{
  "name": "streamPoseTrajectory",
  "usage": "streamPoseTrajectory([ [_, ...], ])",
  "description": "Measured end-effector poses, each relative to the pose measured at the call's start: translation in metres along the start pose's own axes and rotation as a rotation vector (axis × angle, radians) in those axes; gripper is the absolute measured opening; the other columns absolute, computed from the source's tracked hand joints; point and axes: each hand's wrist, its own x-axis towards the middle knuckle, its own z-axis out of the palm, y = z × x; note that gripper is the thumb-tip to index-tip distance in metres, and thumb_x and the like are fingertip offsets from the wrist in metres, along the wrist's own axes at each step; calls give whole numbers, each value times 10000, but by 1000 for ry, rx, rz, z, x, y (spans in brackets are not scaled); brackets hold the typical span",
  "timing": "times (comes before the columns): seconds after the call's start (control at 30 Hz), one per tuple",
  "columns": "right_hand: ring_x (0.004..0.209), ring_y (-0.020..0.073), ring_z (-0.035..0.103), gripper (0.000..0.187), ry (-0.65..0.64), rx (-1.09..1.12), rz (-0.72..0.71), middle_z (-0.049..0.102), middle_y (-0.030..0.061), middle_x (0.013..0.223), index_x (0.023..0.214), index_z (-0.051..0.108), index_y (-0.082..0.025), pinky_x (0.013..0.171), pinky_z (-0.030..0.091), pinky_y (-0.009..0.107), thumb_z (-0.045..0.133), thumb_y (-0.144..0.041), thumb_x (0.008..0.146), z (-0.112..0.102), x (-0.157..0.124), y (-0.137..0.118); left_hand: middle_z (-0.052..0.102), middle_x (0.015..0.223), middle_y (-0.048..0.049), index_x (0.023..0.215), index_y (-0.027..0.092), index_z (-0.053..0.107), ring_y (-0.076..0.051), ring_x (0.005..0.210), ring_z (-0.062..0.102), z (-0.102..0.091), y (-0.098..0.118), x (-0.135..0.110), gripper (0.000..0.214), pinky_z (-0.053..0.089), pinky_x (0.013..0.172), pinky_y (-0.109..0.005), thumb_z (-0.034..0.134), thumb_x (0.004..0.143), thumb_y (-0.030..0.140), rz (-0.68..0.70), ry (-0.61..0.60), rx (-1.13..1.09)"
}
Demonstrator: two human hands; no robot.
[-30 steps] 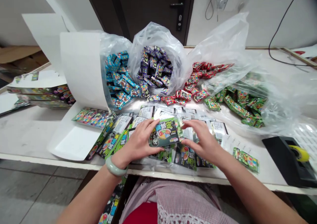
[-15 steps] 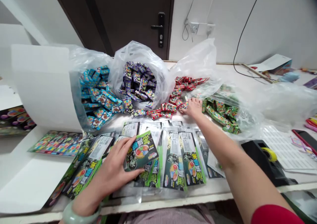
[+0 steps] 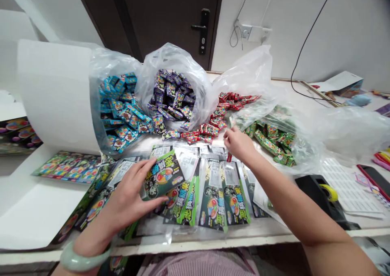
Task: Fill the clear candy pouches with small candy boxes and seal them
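Observation:
My left hand (image 3: 128,198) grips a green printed pouch (image 3: 163,177) by its left side, above a spread of similar flat pouches (image 3: 213,194) on the white table (image 3: 30,194). A pale green bangle sits on that wrist. My right hand (image 3: 239,142) is closed around a small red candy pack (image 3: 229,157), whose end sticks out below the fingers. It hovers just in front of the heap of red candy packs (image 3: 213,125). Clear bags hold blue packs (image 3: 122,109) and purple packs (image 3: 170,97); green packs (image 3: 274,140) lie to the right.
A curved white sheet (image 3: 55,97) stands at the left over colourful printed cards (image 3: 67,168). A black tape dispenser (image 3: 323,196) sits at the right front, by a printed label sheet (image 3: 350,190). Behind the table are a dark door (image 3: 170,16) and a wall socket.
My right hand left the green pouch, reached out to the red candy heap, and has drawn back a little with a red pack. My left hand kept hold of the pouch.

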Motion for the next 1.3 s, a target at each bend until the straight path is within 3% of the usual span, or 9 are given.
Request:
streamPoseTrajectory([
  [0.13, 741, 215, 662, 335, -258, 220, -49, 684, 104, 913, 952, 628, -176, 664, 529, 344, 510, -489, 925, -2, -14, -19, 412, 1370, -122, 1479, 297, 204, -355, 1256, 445, 2, 9, 2, 888, 406, 1059, -552, 661, 771, 575, 29, -32, 1],
  [0.23, 886, 191, 673, 302, -311, 368, -160, 672, 97, 1091, 1132, 573, -193, 779, 553, 341, 514, -423, 945, -9, -27, -5, 422, 1372, -118, 1482, 296, 211, -353, 1251, 457, 0, 9, -3, 877, 424, 1051, -532, 658, 777, 564, 30, -27, 8],
  [0.4, 1404, 345, 290, 876, -463, 242, -473, 390, 150, 1494, 1375, 445, -247, 1117, 261, 573, 855, -402, 616, -1, -66, 17, 434, 1379, -112, 1476, 298, 229, -350, 1259, 459, -1, 6, -11, 871, 427, 1052, -530, 681, 769, 530, 31, -40, -2],
  [0.53, 1324, 301, 420, 757, -299, 328, -510, 474, 167, 1405, 1386, 434, -196, 1091, 344, 503, 749, -270, 702, 1, -83, 3, 415, 1399, -120, 1480, 289, 213, -345, 1283, 439, 3, 12, -9, 898, 411, 1068, -528, 713, 755, 471, 41, -77, -5],
  [0.63, 1334, 280, 394, 771, -23, 422, -526, 437, 124, 1426, 1431, 359, -256, 1100, 344, 503, 686, -232, 732, -20, -86, -16, 440, 1378, -127, 1481, 288, 218, -356, 1259, 455, 5, 19, -2, 930, 427, 1046, -531, 742, 726, 437, 68, -21, 34],
  [0.7, 1346, 284, 368, 794, 50, 370, -576, 412, 104, 1449, 1460, 304, -291, 1103, 336, 522, 665, -227, 756, -35, -87, -30, 452, 1366, -134, 1481, 280, 219, -362, 1246, 462, 6, 25, 4, 964, 430, 1038, -532, 767, 699, 410, 103, -14, 42],
  [0.9, 1244, 338, 457, 750, -58, 127, -624, 451, 153, 1377, 1420, 393, -267, 1006, 428, 544, 730, -342, 754, -50, -88, -51, 435, 1370, -158, 1481, 237, 238, -366, 1266, 430, 9, 33, 14, 988, 400, 1054, -546, 789, 677, 391, 169, -55, 9],
  [1.07, 1228, 328, 450, 723, 67, 140, -595, 435, 145, 1350, 1413, 373, -270, 1007, 424, 532, 709, -360, 780, -54, -85, -49, 419, 1382, -151, 1480, 240, 247, -354, 1280, 408, 9, 32, 9, 976, 381, 1073, -534, 775, 692, 468, 152, -96, -46],
  [1.3, 1172, 328, 478, 664, -119, 116, -711, 485, 134, 1294, 1384, 409, -269, 974, 444, 539, 697, -385, 797, -56, -89, -55, 405, 1369, -146, 1480, 254, 215, -347, 1268, 407, 13, 31, 7, 1013, 388, 1060, -545, 786, 675, 483, 145, -81, -78],
])
